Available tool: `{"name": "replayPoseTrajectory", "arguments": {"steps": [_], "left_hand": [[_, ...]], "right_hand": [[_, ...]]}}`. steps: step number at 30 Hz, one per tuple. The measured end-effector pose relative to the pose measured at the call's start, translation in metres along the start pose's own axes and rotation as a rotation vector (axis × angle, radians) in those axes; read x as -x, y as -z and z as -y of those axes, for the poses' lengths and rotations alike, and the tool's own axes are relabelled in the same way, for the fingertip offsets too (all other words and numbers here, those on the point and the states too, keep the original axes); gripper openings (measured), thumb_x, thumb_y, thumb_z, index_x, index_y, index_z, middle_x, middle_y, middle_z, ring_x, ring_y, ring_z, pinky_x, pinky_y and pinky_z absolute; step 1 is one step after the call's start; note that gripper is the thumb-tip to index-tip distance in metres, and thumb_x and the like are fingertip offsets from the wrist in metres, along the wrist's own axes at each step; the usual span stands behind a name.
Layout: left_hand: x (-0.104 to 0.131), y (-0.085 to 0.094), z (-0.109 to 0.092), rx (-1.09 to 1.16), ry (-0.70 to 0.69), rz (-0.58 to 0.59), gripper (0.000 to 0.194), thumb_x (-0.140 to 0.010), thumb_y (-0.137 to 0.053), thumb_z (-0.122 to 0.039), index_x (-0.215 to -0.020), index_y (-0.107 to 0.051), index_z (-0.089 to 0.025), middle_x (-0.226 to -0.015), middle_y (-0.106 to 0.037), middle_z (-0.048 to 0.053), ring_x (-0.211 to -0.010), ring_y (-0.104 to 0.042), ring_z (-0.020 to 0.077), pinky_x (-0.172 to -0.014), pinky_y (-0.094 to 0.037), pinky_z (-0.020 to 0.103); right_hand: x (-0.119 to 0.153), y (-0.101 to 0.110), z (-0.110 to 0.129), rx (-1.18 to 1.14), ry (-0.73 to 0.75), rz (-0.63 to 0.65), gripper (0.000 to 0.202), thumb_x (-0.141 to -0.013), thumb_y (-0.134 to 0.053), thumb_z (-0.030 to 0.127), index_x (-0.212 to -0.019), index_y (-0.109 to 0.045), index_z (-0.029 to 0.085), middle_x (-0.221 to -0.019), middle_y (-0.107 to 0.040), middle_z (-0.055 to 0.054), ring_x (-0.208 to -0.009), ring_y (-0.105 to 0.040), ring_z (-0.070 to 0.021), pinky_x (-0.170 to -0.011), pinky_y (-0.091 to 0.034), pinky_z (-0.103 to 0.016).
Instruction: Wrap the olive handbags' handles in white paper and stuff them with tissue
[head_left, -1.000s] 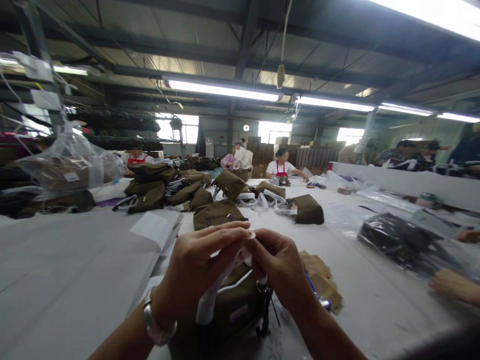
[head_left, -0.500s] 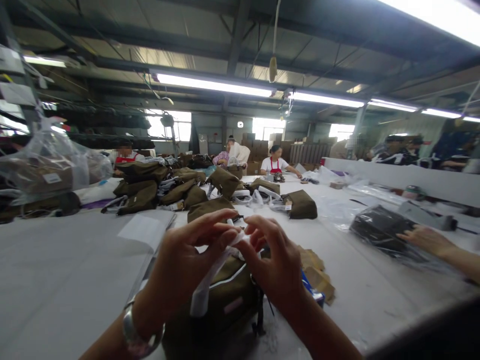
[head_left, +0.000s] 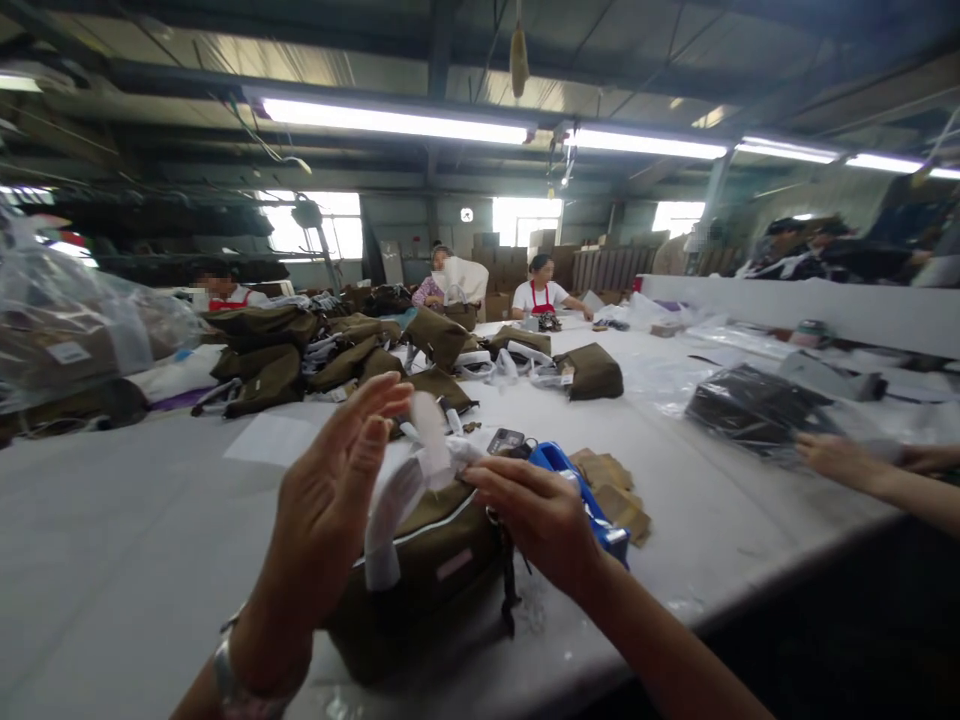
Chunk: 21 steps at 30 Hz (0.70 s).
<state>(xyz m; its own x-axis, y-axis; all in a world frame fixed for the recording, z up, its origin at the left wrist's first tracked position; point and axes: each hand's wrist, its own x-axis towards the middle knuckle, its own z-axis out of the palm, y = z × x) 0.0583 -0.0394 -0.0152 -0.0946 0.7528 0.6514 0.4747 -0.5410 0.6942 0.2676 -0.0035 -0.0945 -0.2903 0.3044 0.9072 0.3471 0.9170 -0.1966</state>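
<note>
And the left hand [head_left: 322,495] pulls clear of the white wrap [head_left: 388,515], fingers and thumb apart, leaving just 1, the right hand [head_left: 551,515], fingertips pinching it, over the bag [head_left: 409,625] on the table [head_left: 150,540].

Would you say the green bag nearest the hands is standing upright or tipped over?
The bag is upright: its wrapped handle arches over the top, its base below.

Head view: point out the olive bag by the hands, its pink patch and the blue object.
Olive bag [head_left: 431,610]: head view, front panel.
Pink patch [head_left: 454,564]: head view, its centre.
Blue object [head_left: 615,542]: head view, near end.
</note>
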Motion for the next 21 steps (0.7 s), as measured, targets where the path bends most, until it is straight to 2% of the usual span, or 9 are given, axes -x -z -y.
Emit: {"name": "replayPoseTrajectory", "arguments": {"steps": [2,5,8,10,12,14,16,18,21], "left_hand": [[0.004,-0.006,0.007,-0.154,0.005,0.183,0.062,-0.098,-0.049,-0.059,-0.149,-0.051,-0.024,-0.143,-0.064,0.011,-0.126,-0.064,0.0277,-0.102,-0.054,0.038],[0.005,-0.015,0.014,-0.313,0.002,0.409,0.062,-0.093,-0.058,-0.059,-0.146,-0.056,-0.026,-0.131,-0.072,0.007,-0.111,-0.072,0.0266,-0.089,-0.06,0.034],[-0.002,-0.016,0.019,-0.404,-0.133,0.287,0.04,-0.092,-0.065,-0.046,-0.129,-0.069,-0.03,-0.113,-0.079,0.0,-0.093,-0.077,0.0216,-0.078,-0.06,0.029],[-0.01,-0.014,0.023,-0.499,-0.297,0.113,0.03,-0.094,-0.066,-0.038,-0.122,-0.072,-0.028,-0.115,-0.079,0.0,-0.095,-0.076,0.0212,-0.084,-0.058,0.03],[-0.017,-0.014,0.029,-0.587,-0.426,-0.006,0.027,-0.097,-0.064,-0.033,-0.121,-0.072,-0.024,-0.116,-0.078,0.002,-0.101,-0.074,0.0216,-0.089,-0.056,0.032],[-0.02,-0.017,0.037,-0.641,-0.457,-0.006,0.028,-0.1,-0.061,-0.032,-0.124,-0.07,-0.022,-0.117,-0.076,0.003,-0.104,-0.072,0.0215,-0.089,-0.056,0.031],[-0.019,-0.021,0.045,-0.674,-0.416,0.063,0.031,-0.102,-0.056,-0.032,-0.13,-0.067,-0.021,-0.122,-0.074,0.005,-0.109,-0.071,0.023,-0.09,-0.057,0.033],[-0.013,-0.023,0.052,-0.7,-0.385,0.074,0.038,-0.103,-0.056,-0.03,-0.137,-0.06,-0.015,-0.135,-0.067,0.01,-0.122,-0.065,0.0276,-0.102,-0.055,0.042],[0.003,-0.021,0.058,-0.71,-0.464,-0.085,0.047,-0.105,-0.051,-0.024,-0.15,-0.043,-0.011,-0.162,-0.038,0.013,-0.151,-0.032,0.0345,-0.122,-0.03,0.065]], "right_hand": [[0.017,0.006,-0.002,0.018,-0.124,-0.136,0.033,-0.098,-0.059,0.008,-0.123,-0.071,0.025,-0.115,-0.075,-0.006,-0.1,-0.074,-0.0166,-0.086,-0.06,-0.026],[0.046,0.014,-0.007,0.073,-0.364,-0.258,0.026,-0.097,-0.061,0.01,-0.113,-0.075,0.025,-0.106,-0.076,-0.003,-0.076,-0.073,-0.0124,-0.072,-0.06,-0.023],[0.078,0.019,-0.013,0.104,-0.545,-0.237,0.019,-0.098,-0.063,0.016,-0.109,-0.076,0.024,-0.103,-0.076,-0.002,-0.061,-0.068,-0.0098,-0.065,-0.059,-0.023],[0.1,0.021,-0.016,0.165,-0.635,-0.136,0.018,-0.099,-0.062,0.018,-0.109,-0.076,0.023,-0.104,-0.076,-0.003,-0.072,-0.072,-0.013,-0.075,-0.06,-0.025],[0.12,0.021,-0.017,0.245,-0.722,0.059,0.02,-0.099,-0.061,0.016,-0.109,-0.076,0.024,-0.105,-0.077,-0.003,-0.089,-0.075,-0.0172,-0.086,-0.058,-0.027],[0.137,0.017,-0.014,0.302,-0.782,0.246,0.023,-0.096,-0.062,0.011,-0.106,-0.077,0.025,-0.103,-0.078,-0.002,-0.096,-0.074,-0.0189,-0.089,-0.057,-0.027],[0.149,0.011,-0.011,0.335,-0.81,0.341,0.024,-0.093,-0.065,0.008,-0.107,-0.078,0.024,-0.101,-0.077,-0.003,-0.093,-0.074,-0.0202,-0.086,-0.057,-0.028],[0.154,0.005,-0.009,0.374,-0.834,0.37,0.024,-0.092,-0.069,0.013,-0.112,-0.077,0.022,-0.1,-0.076,-0.006,-0.093,-0.073,-0.023,-0.084,-0.057,-0.031],[0.151,-0.006,-0.009,0.431,-0.853,0.421,0.028,-0.092,-0.072,0.024,-0.12,-0.074,0.021,-0.102,-0.073,-0.008,-0.097,-0.07,-0.0258,-0.083,-0.055,-0.034]]}}
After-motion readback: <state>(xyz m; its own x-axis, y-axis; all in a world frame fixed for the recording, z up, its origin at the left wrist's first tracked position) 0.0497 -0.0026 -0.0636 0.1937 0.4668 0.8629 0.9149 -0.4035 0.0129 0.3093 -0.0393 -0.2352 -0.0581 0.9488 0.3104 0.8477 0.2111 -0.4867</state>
